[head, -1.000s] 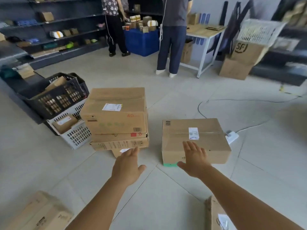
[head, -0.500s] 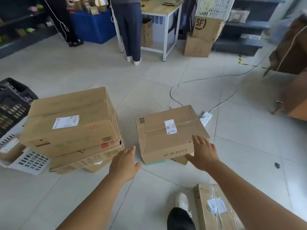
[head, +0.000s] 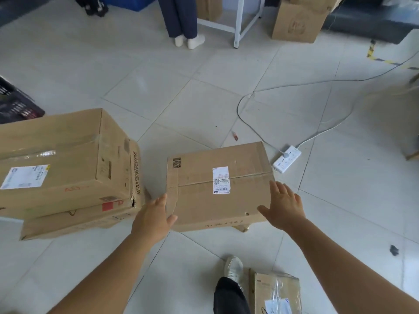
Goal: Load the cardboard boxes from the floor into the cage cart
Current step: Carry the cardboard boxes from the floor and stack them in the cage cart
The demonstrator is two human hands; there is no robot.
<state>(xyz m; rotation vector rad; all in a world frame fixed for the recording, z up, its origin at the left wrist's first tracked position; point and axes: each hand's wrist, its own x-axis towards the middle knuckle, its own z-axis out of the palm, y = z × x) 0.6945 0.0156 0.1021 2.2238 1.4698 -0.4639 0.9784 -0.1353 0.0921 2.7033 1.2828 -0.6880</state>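
A flat cardboard box with a white label lies on the tiled floor in front of me. My left hand is against its near left corner, fingers apart, thumb by the front face. My right hand is spread at its near right corner. Neither hand has closed on it. To the left, a large cardboard box sits on a flatter box. A small taped box lies by my foot. No cage cart is in view.
A white power strip and its cable lie just beyond the box on the right. A person's legs, a white table leg and a big carton stand at the back. A black crate is at the left edge.
I have stepped closer and looked further down. Both hands have moved forward from short of the box to its near left and right corners.
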